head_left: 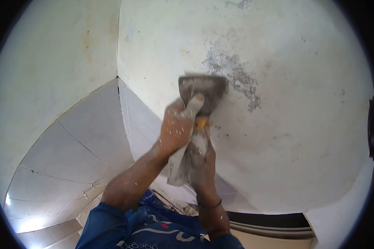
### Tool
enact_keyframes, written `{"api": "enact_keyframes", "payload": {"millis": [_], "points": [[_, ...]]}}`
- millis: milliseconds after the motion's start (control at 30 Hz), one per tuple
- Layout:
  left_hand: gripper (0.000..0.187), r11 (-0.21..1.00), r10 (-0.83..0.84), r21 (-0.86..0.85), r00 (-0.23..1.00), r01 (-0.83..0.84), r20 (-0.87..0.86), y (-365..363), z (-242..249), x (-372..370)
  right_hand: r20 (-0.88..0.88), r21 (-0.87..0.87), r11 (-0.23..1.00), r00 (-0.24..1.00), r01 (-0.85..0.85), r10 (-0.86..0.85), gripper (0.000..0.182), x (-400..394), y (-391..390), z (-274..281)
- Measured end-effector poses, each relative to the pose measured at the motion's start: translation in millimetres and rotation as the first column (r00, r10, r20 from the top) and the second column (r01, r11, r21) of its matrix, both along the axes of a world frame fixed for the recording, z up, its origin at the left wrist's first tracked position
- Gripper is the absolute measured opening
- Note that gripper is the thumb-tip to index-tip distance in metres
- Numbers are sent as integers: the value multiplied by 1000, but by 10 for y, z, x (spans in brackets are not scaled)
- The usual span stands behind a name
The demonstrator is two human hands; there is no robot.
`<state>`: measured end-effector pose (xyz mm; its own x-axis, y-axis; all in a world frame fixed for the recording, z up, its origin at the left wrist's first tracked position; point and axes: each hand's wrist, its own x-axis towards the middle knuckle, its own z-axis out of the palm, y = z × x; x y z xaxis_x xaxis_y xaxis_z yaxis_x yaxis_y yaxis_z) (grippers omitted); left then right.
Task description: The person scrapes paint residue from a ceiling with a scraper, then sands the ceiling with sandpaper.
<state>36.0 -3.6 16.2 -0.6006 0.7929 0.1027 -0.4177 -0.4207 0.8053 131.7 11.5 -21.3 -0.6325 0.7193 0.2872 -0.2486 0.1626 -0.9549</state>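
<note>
A wide putty knife [210, 89], its blade coated in grey dust, is raised against the stained wall [278, 137]. Its yellow-marked handle points down toward me. My left hand [176, 126], speckled with white, is closed around the lower blade and neck, thumb lying along the blade. Lower down, my right hand [203, 166] is closed around the handle, partly smeared by motion. A pale grey, flat piece [178, 168] hangs below my left hand; I cannot make out what it is. Beside the blade's right corner is a rough patch of flaked paint [241, 79].
Grey tiles [75, 137] cover the lower wall on the left, with a small tap [86, 194] low down. A dark opening [270, 220] with a ledge runs along the bottom right. A dark object [372, 128] is at the right edge.
</note>
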Motion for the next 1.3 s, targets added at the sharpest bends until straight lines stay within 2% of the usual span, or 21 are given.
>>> {"api": "enact_keyframes", "payload": {"millis": [67, 133, 200, 267, 333, 367, 433, 467, 567, 600, 633, 733, 767, 800, 867, 933, 1067, 1133, 1167, 1233, 1300], "points": [[39, 998, -44, -46, 996, 40, -73, 30, -75, -45, 13, -43, 999, 1000, 21, -21, 38, 30, 9, -80], [39, 995, -59, -80, 997, 55, -54, -6, 10, -56, 25, -46, 998, 999, 49, -48, 41, -9, -7, -100], [38, 993, -48, -108, 998, 45, -30, -18, -21, -35, -14, -175, 984, 999, 28, -31, 40, 28, -41, -109], [38, 999, 18, -30, 998, -19, -52, 35, -73, 21, 17, -148, 988, 999, 51, -49, 41, 39, -10, -98], [37, 999, -29, -37, 997, 26, -67, 38, 84, -85, -1, 89, 994, 998, 63, -64, 43, -10, 99, -154], [36, 997, -61, -44, 996, 58, -69, 38, 131, -121, 5, 91, 994, 998, 63, -63, 43, 11, 89, -133], [36, 1000, -23, 0, 998, 23, -61, 67, -14, -17, -2, -44, 998, 999, 39, -39, 43, 21, 35, -54], [35, 999, 19, 49, 998, -17, -57, 85, -76, 3, -13, -36, 999, 999, 30, -31, 43, -15, 29, -54], [37, 999, -20, -31, 997, 17, -71, 47, 108, -70, -42, -37, 993, 993, 113, -114, 41, -20, 26, -81], [39, 996, -68, -69, 996, 64, -62, 13, 159, -90, -13, -43, 997, 998, 66, -66, 40, -22, 55, -46], [40, 998, -36, -58, 996, 31, -83, 28, 70, -87, 11, -48, 999, 1000, 15, -14, 39, -18, 66, -26], [40, 999, 34, -17, 996, -36, -78, 55, -2, 5, -1, -30, 995, 995, 95, -95, 37, 7, 12, -88], [40, 997, 24, -67, 997, -29, -72, 63, 21, -30, 2, -39, 994, 994, 105, -105, 37, -1, 12, -93], [42, 993, -55, -108, 997, 49, -46, 32, 73, -105, 29, -27, 996, 996, 86, -85, 37, -26, 37, -71], [41, 998, 21, -56, 999, -23, -43, 43, -39, -35, 40, 1, 999, 998, 50, -50, 36, -48, 58, -60], [41, 998, 14, -54, 999, -16, -42, 57, -60, -37, 1, -72, 994, 997, 77, -77, 37, 13, 24, -134], [41, 998, -21, -63, 999, 18, -40, 3, 38, -68, 82, 2, 999, 996, 40, -40, 39, -38, 63, -78], [41, 998, -7, -66, 998, 3, -61, 39, -19, -102, 36, -131, 990, 998, 56, -52, 38, 17, 8, -148], [41, 998, 2, -65, 997, -7, -82, 88, -55, -113, 26, -127, 990, 998, 63, -60, 38, -34, 50, -145], [42, 997, 10, -75, 996, -17, -87, 67, 41, -136, 19, 80, 994, 997, 71, -73, 38, -155, 129, -124], [43, 998, 15, -66, 988, -26, -154, -10, 39, -160, 40, 89, 996, 999, 32, -36, 38, -84, 81, -73]]}}
